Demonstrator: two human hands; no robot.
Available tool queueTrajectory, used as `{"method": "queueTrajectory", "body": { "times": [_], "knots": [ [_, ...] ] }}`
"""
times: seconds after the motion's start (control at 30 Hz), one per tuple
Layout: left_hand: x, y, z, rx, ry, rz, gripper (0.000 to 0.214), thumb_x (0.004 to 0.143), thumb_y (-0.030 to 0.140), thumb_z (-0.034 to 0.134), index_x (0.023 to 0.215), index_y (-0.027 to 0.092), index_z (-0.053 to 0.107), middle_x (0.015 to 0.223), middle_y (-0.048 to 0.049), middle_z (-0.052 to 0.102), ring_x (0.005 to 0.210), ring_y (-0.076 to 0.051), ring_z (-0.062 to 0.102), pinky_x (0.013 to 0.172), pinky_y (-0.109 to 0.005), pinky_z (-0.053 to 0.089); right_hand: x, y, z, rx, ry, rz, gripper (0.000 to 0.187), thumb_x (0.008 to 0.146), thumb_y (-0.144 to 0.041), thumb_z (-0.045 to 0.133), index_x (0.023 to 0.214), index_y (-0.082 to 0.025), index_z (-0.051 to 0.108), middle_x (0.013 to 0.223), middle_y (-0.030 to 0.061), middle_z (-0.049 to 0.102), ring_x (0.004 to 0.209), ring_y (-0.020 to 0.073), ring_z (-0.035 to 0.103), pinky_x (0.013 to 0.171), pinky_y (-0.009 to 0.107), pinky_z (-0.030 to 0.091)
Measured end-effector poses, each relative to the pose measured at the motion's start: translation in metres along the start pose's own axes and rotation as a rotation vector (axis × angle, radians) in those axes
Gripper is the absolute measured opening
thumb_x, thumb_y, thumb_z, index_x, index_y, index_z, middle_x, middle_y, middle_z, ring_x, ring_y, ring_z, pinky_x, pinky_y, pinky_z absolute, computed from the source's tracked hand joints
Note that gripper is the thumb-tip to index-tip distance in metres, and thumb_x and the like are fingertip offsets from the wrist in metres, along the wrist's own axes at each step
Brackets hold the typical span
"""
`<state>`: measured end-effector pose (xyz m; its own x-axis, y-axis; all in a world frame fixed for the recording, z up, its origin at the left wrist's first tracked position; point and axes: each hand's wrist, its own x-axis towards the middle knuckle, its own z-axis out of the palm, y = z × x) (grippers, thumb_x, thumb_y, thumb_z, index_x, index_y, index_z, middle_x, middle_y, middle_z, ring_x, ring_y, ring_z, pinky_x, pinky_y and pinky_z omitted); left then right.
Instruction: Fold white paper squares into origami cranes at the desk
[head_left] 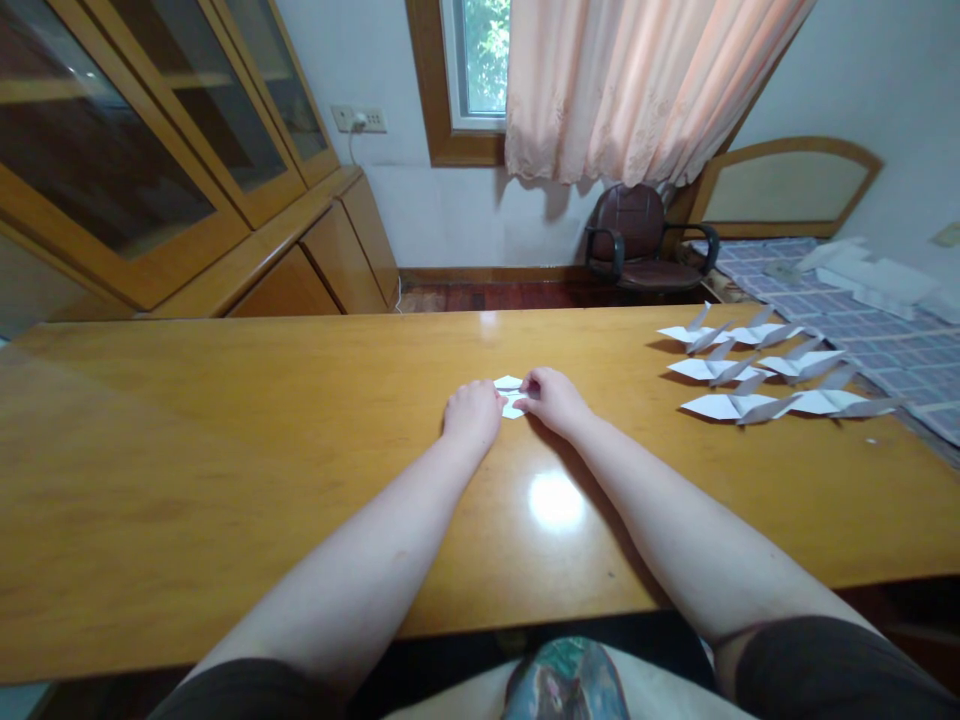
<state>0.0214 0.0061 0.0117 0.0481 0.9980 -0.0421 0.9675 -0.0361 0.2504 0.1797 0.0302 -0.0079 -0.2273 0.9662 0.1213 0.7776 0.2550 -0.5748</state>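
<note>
A small piece of folded white paper (511, 409) lies on the wooden table, between my two hands. My left hand (474, 412) is closed on the paper's left side, its knuckles up and its fingertips partly hidden. From the right, my right hand (555, 400) pinches the paper's other edge between thumb and fingers. A crease or slit runs across the middle of the paper. Off to the right on the same table stand several white paper cranes (739, 405) in rows, with wings spread; neither hand touches them.
The wooden table (225, 480) spans the view. Behind it are a glass-door cabinet (247, 225), a brown armchair (634, 240) and a pink curtain (622, 90). A bed with a checked cover (810, 280) stands at the right, white sheets (877, 280) lying on it.
</note>
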Motion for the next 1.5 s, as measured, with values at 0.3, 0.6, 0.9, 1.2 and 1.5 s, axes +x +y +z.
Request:
{"method": "queueTrajectory", "body": {
  "times": [0.3,0.6,0.9,1.2,1.5],
  "knots": [
    [-0.001,-0.015,-0.007,0.035,0.07,-0.001,0.022,0.085,0.039,0.057,0.094,0.02,0.063,0.099,-0.0105,0.067,0.096,-0.027,0.061,0.081,-0.037,0.047,0.003,0.015,-0.009,0.201,-0.138,-0.003,0.026,0.068,-0.002,0.066,0.089,-0.017,0.064,0.088,0.0018,0.065,0.082,0.0146,0.058,0.078,0.027,0.044],
    [-0.052,0.032,0.03,0.185,-0.03,0.437,0.074,0.089,0.052,0.042,0.143,0.002,0.034,0.151,-0.0209,0.032,0.142,-0.03,0.025,0.117,-0.044,0.018,0.004,0.015,-0.011,0.149,-0.137,-0.064,0.017,0.071,-0.005,0.064,0.085,-0.015,0.064,0.085,0.0038,0.065,0.08,0.0152,0.058,0.076,0.027,0.044],
    [-0.049,0.023,0.005,0.298,-0.155,0.166,0.086,0.082,0.061,0.049,0.141,0.0,0.038,0.147,-0.0267,0.035,0.139,-0.036,0.029,0.115,-0.045,0.018,0.003,0.021,-0.007,0.189,-0.123,-0.052,0.017,0.07,-0.007,0.067,0.084,-0.017,0.065,0.083,0.0012,0.063,0.077,0.0138,0.057,0.074,0.027,0.044],
    [-0.045,0.012,-0.021,0.298,-0.09,0.146,0.057,0.089,0.052,0.041,0.107,0.006,0.068,0.109,-0.0229,0.067,0.105,-0.034,0.06,0.1,-0.047,0.036,0.001,0.018,-0.012,0.125,-0.133,-0.132,0.02,0.073,-0.008,0.067,0.092,-0.017,0.068,0.092,0.0052,0.066,0.086,0.0175,0.06,0.081,0.031,0.046],
    [0.0,-0.032,-0.014,0.086,0.117,0.155,0.036,0.091,0.042,0.042,0.1,0.02,0.069,0.1,-0.0108,0.068,0.094,-0.026,0.061,0.08,-0.036,0.045,0.001,0.028,-0.011,0.011,-0.133,-0.418,0.017,0.083,-0.017,0.062,0.095,-0.02,0.073,0.1,0.0086,0.067,0.093,0.0198,0.061,0.087,0.034,0.047]
  ]
}}
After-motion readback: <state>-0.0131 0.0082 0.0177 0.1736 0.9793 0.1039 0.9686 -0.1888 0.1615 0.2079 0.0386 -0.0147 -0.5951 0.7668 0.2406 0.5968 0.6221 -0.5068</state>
